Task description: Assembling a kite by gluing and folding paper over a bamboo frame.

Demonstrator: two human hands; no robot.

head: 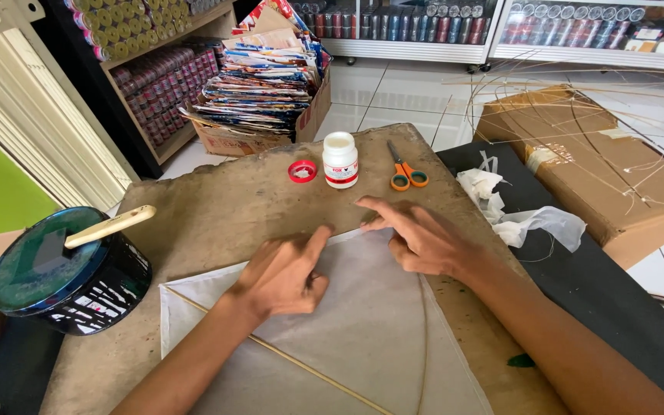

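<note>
Nearest to you, a pale paper kite sheet (363, 323) lies flat on the brown bench (224, 207), its upper corner pointing away from you, with thin bamboo sticks (293, 361) crossing it.

At far left, a round dark tin (63, 277) sits on the bench edge with a flat wooden stick (109, 226) resting across its lid.

Your left hand (282, 273) rests on the sheet left of the corner. Its index finger reaches out and presses the folded top edge, and the other fingers are curled in, holding nothing.

Your right hand (420, 238) lies just right of the corner. Its fingers are stretched and slightly spread, pressing the same edge flat; they grip nothing either.

Judging from this, you are sealing the folded edge at the corner. Press along the fold from the corner outward with flat fingertips. Keep the sheet taut between both hands so no wrinkle forms. Avoid shifting the bamboo underneath.

Beyond the hands, from left to right, stand a red cap (302, 171), an open white glue bottle (340, 160) and orange-handled scissors (405, 170), all apart from the sheet.

To the right, crumpled white paper scraps (524, 219) lie on a black mat (609, 292), and a cardboard box (593, 169) carries bare bamboo frames.
</note>
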